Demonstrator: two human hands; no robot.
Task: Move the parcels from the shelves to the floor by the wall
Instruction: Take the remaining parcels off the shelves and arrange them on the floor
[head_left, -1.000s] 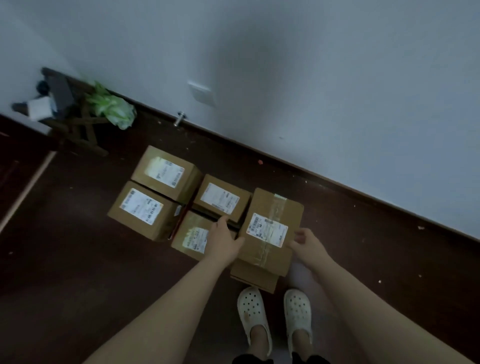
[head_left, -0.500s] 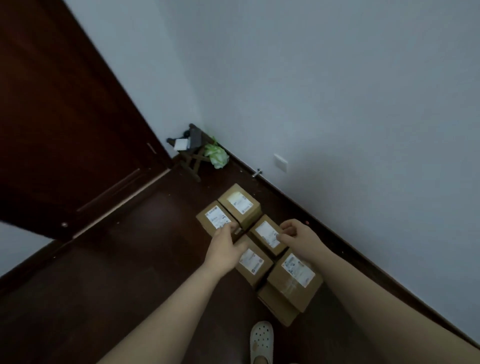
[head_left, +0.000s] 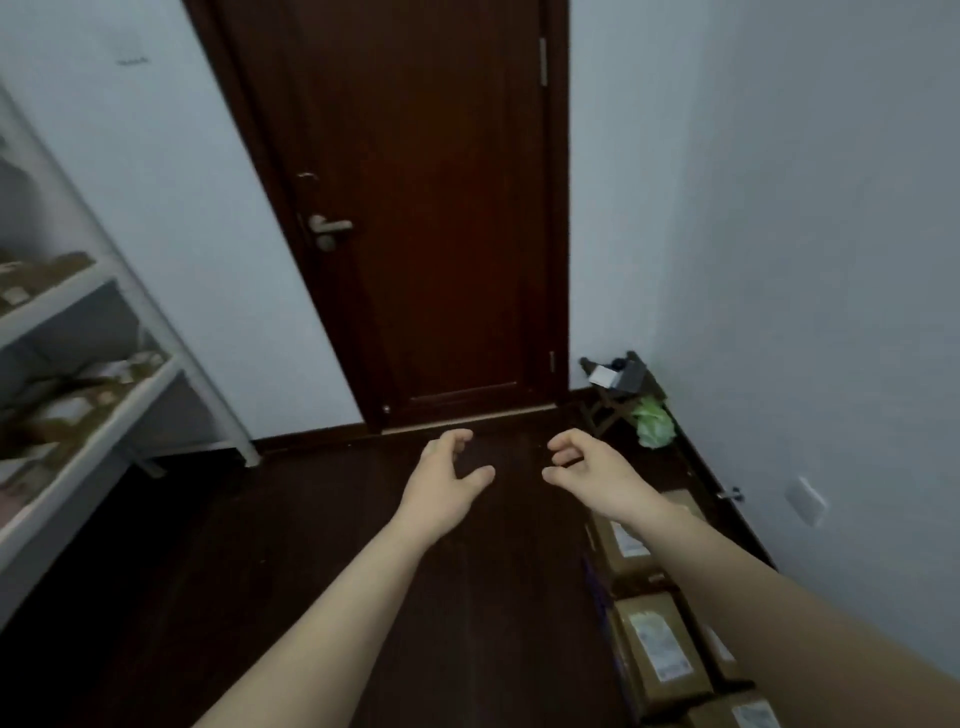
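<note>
Several brown cardboard parcels with white labels lie in a row on the dark floor along the right wall, partly behind my right forearm. More parcels sit blurred on the white shelves at the left. My left hand and my right hand hang in the air over the floor in front of the door, fingers loosely curled, both holding nothing.
A dark brown shut door with a metal handle stands straight ahead. A small dark stool with a green bag beside it occupies the right corner. A white wall socket is on the right wall.
My hands have let go of the parcel set down by the wall and lifted away. My view has swung left from the parcels toward the door and the shelves.
</note>
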